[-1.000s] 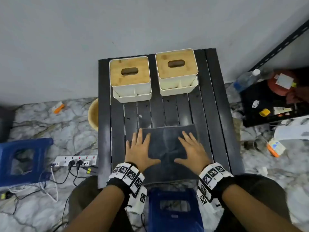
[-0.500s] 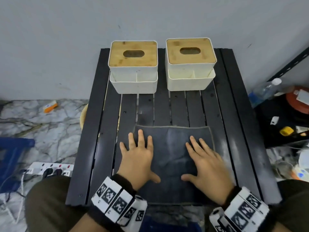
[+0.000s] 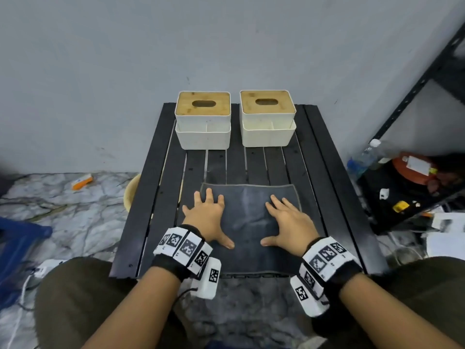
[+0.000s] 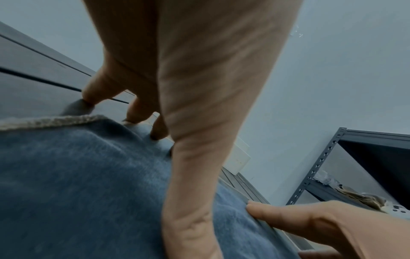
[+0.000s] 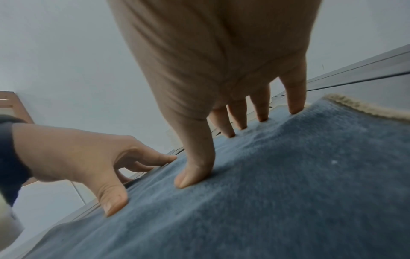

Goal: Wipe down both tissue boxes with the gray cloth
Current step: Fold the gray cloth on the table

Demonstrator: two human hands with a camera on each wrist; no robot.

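Observation:
Two white tissue boxes with wooden lids stand side by side at the far edge of the black slatted table [image 3: 324,177]: the left box [image 3: 202,120] and the right box [image 3: 267,118]. A gray cloth [image 3: 247,217] [image 4: 77,184] [image 5: 277,184] lies spread flat on the near half of the table. My left hand [image 3: 205,217] [image 4: 177,108] rests on the cloth's left part, fingers spread, its outer fingers on the bare slats. My right hand [image 3: 289,220] [image 5: 221,105] rests on the right part, fingers straight. Neither hand grips anything.
A gray wall stands right behind the boxes. A dark metal shelf [image 3: 415,91] with a water bottle [image 3: 362,157] and clutter is on the right. On the marble floor to the left are a blue stool [image 3: 17,250], a power strip and a wooden bowl [image 3: 131,192].
The head view has shifted and tilted, so the table and boxes sit lower in the picture. Both hands stay flat on the cloth in about the same places.

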